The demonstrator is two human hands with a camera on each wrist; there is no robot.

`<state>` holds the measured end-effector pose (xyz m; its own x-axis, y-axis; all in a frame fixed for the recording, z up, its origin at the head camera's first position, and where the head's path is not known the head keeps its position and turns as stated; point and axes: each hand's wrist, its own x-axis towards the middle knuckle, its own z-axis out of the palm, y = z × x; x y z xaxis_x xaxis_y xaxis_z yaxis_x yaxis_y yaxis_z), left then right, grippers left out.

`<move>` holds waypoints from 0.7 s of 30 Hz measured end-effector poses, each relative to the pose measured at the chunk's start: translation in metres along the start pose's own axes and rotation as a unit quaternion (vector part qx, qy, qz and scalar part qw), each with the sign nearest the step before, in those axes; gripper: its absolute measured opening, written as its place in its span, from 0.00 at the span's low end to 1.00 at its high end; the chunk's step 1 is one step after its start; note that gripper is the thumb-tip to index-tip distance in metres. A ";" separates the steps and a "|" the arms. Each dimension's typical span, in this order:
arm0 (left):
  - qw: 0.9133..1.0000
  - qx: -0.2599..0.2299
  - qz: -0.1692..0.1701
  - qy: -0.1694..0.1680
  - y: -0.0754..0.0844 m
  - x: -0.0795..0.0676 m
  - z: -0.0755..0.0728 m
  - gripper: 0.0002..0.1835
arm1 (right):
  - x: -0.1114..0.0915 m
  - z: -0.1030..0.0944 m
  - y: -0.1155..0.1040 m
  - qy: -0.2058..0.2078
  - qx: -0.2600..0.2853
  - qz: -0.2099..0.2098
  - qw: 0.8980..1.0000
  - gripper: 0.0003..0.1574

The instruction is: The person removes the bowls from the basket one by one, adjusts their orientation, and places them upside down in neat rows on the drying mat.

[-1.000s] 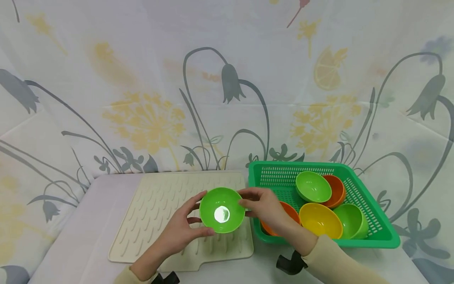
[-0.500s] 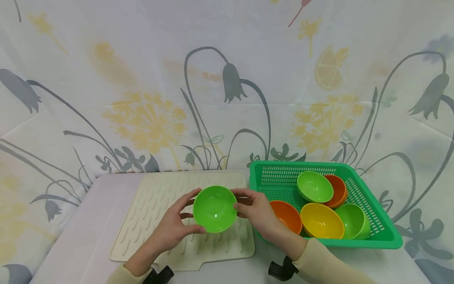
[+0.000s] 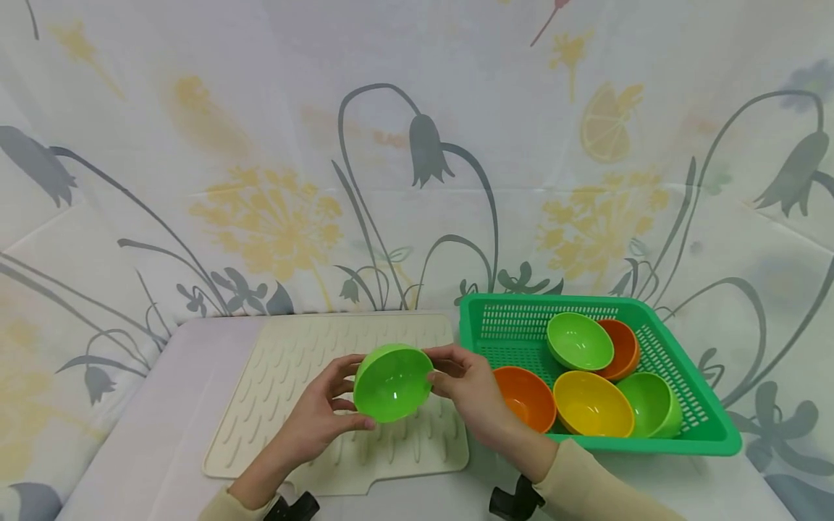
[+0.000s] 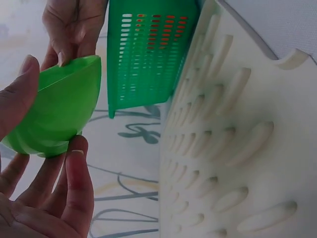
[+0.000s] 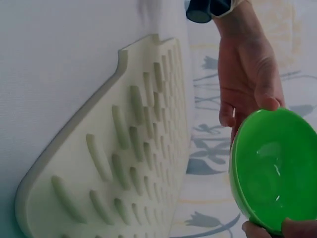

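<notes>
Both hands hold a bright green bowl (image 3: 392, 383) in the air over a cream ridged drying mat (image 3: 260, 405). My left hand (image 3: 316, 409) grips its left side, thumb at the near rim and fingers behind, under the base in the left wrist view. On the right side, my right hand (image 3: 472, 387) pinches the rim between thumb and fingers. The bowl's inside faces me, tipped somewhat downward; the right wrist view shows it bare and shiny. In the left wrist view the bowl (image 4: 59, 109) stands apart from the mat (image 4: 237, 144).
A green perforated basket (image 3: 502, 307) stands right of the mat. Inside are a yellow bowl (image 3: 593, 405), an orange bowl (image 3: 526, 398), a second orange bowl (image 3: 622, 351), and two green bowls, one upper (image 3: 580, 341) and one tilted (image 3: 651, 405). A flower-patterned curtain (image 3: 293, 145) hangs behind.
The bowl has shifted slightly left with both hands, and its opening has tilted further down, so more of its upper outside wall shows. The basket and its bowls stay as they were.
</notes>
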<state>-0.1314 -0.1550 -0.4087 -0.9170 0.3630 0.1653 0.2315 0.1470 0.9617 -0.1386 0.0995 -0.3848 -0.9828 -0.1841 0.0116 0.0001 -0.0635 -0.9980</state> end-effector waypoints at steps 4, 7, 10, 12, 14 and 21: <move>0.999 0.034 0.015 0.022 0.003 -0.002 -0.001 0.46 | 0.001 0.000 0.000 0.004 -0.007 -0.001 1.000 0.20; 0.997 0.062 0.033 0.037 0.004 -0.003 -0.003 0.46 | 0.002 0.000 0.000 0.000 -0.008 -0.004 1.000 0.20; 0.993 0.088 0.059 0.046 0.004 -0.004 -0.006 0.46 | 0.002 0.000 -0.001 -0.016 -0.008 -0.001 1.000 0.22; 0.990 0.111 0.075 0.053 0.003 -0.004 -0.008 0.47 | 0.001 -0.001 -0.001 -0.030 -0.012 0.003 0.999 0.24; 0.985 0.133 0.092 0.058 0.003 -0.004 -0.009 0.47 | 0.001 -0.002 -0.001 -0.046 -0.019 0.008 0.999 0.27; 0.960 0.225 0.156 0.063 0.005 -0.005 -0.012 0.47 | 0.001 -0.003 -0.003 -0.087 -0.026 0.023 0.996 0.36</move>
<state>-0.1299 -0.1671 -0.4021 -0.8060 0.3434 0.4821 0.5916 0.4421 0.6742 -0.1398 0.1027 -0.3816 -0.9351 -0.3533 -0.0286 0.0308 -0.0007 -0.9995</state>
